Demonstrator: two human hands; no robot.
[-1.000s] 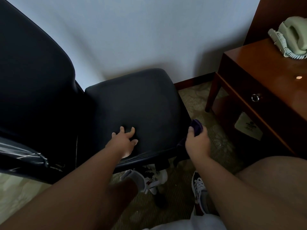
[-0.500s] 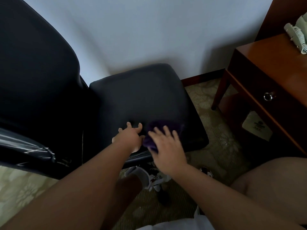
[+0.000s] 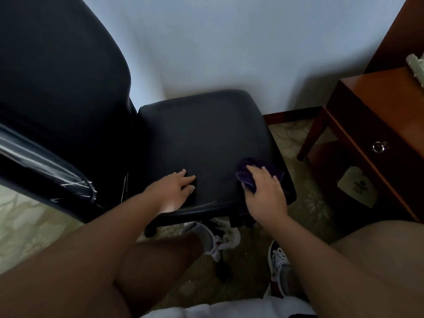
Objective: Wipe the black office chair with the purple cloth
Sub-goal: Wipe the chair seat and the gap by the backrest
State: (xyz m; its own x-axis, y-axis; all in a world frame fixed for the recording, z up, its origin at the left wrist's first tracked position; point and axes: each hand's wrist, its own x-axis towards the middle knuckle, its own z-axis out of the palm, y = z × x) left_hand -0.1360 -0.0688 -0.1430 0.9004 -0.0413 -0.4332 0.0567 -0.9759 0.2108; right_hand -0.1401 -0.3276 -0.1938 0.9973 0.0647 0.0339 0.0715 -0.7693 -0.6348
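The black office chair (image 3: pixel 202 134) stands before me, its seat facing me and its tall backrest (image 3: pixel 57 72) at the left. My left hand (image 3: pixel 174 189) rests flat on the seat's front edge, fingers straight. Near the seat's front right corner my right hand (image 3: pixel 266 191) presses the bunched purple cloth (image 3: pixel 246 174) onto the seat. The fingers lie over the cloth, and most of it is hidden under the palm.
A brown wooden desk (image 3: pixel 376 106) with a drawer knob (image 3: pixel 378 146) stands at the right, close to the seat. A white wall lies behind the chair. Patterned carpet (image 3: pixel 298 138) covers the floor. My shoes (image 3: pixel 278 262) sit under the seat's front.
My right hand slid the cloth from the seat's front middle, beside my left hand, to the front right corner. My left hand stayed on the seat.
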